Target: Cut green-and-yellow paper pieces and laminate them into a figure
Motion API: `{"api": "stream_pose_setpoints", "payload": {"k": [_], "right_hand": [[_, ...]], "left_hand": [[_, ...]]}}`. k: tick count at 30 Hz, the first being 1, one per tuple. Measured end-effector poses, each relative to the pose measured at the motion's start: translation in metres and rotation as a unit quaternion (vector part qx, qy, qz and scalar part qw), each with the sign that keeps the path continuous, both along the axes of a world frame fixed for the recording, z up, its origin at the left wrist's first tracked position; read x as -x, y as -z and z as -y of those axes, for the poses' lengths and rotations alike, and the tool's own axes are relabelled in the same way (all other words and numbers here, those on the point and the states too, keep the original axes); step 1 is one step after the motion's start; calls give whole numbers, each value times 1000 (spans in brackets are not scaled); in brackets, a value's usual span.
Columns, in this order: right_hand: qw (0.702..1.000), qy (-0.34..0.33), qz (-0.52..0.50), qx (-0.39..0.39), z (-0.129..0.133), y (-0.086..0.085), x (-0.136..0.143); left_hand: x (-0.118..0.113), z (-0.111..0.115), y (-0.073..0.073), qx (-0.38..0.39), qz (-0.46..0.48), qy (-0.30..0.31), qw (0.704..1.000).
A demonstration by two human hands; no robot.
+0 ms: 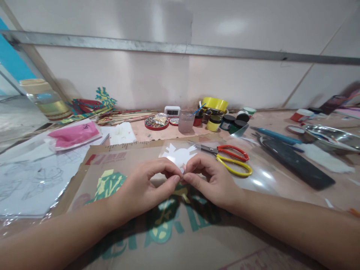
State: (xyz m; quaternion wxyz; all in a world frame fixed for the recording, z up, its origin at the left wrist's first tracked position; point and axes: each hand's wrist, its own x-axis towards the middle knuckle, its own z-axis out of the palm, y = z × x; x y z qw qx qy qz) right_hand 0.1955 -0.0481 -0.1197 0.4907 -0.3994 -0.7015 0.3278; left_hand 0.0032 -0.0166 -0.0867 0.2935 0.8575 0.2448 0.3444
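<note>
My left hand (159, 182) and my right hand (209, 180) meet at their fingertips over the middle of the cardboard (75, 183). Thumb and forefinger of each are pinched together at a tiny item, too small to name. Just beyond the fingertips is a white paper cutout (181, 153) with pointed, branching edges. Red-and-yellow-handled scissors (234, 161) lie right behind my right hand. A green and yellow cutout (108, 184) is to the left of my left hand, and a green piece with yellow spots (161, 228) lies nearer, below the hands.
Along the back stand a cup of cloudy water (186, 122), paint jars (214, 123), a white timer (172, 111) and a dish of beads (156, 122). Left are a pink packet (74, 134), drawings (25, 183) and a glass jar (46, 99). A black case (295, 161) and metal tray (334, 135) lie right.
</note>
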Motion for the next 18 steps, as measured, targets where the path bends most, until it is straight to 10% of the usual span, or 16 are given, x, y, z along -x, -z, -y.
{"api": "stream_pose_setpoints", "payload": {"k": [18], "right_hand": [[997,-3,57,-47,1,-3,1]], "left_hand": [[2,-1,6,-87,-40,-11,995]]}}
